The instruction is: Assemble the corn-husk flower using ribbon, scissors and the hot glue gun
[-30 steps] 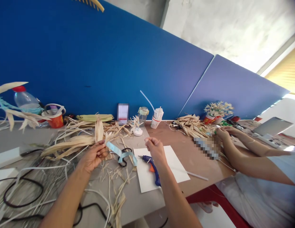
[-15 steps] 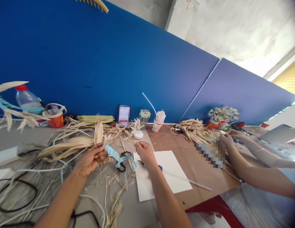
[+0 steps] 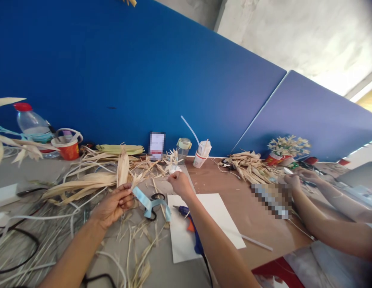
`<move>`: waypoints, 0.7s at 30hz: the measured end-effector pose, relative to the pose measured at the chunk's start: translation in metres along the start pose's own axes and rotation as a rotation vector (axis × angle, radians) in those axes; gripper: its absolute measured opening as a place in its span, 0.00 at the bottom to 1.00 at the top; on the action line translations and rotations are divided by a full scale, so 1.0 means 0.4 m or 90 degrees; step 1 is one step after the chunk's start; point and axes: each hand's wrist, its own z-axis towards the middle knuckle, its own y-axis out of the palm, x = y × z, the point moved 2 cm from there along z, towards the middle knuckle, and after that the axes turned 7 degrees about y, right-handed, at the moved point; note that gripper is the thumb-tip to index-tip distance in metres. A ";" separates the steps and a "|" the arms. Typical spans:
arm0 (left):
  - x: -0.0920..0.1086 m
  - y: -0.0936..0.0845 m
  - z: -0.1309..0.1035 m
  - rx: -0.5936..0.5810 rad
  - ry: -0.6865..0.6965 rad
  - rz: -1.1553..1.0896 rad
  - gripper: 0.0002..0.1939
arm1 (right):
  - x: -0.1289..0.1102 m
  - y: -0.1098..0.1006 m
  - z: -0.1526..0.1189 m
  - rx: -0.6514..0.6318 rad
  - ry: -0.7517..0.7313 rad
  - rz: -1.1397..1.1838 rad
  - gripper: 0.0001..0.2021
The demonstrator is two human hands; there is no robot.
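My left hand pinches the end of a light blue ribbon beside a pale husk flower. The ribbon hangs in a loose curl over black-handled scissors. Fingers closed, my right hand is just in front of a small white base with husk petals; what it holds, if anything, is too small to make out. Under my right forearm, a blue glue gun with an orange trigger lies on a white sheet.
Dried husks, cables and thin strips cover the left side. A red cup, a bottle, a phone, a jar and white cups stand along the blue partition. Another person's hands work at right.
My right hand has moved slightly up and forward, nearer the white base. More of the glue gun now shows beside my forearm. My left hand still pinches the ribbon.
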 end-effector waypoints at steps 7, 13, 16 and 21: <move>-0.005 -0.008 0.004 -0.002 0.003 0.000 0.08 | -0.022 -0.046 -0.029 0.019 -0.056 -0.002 0.18; 0.001 0.007 -0.005 0.000 0.002 0.004 0.08 | 0.027 -0.142 -0.198 -0.015 -0.026 0.041 0.08; -0.001 0.012 -0.008 -0.003 -0.002 0.008 0.09 | 0.106 -0.170 -0.278 -0.034 0.042 -0.016 0.07; -0.016 0.017 -0.009 -0.014 0.003 0.013 0.10 | 0.221 -0.170 -0.345 0.008 0.145 -0.228 0.14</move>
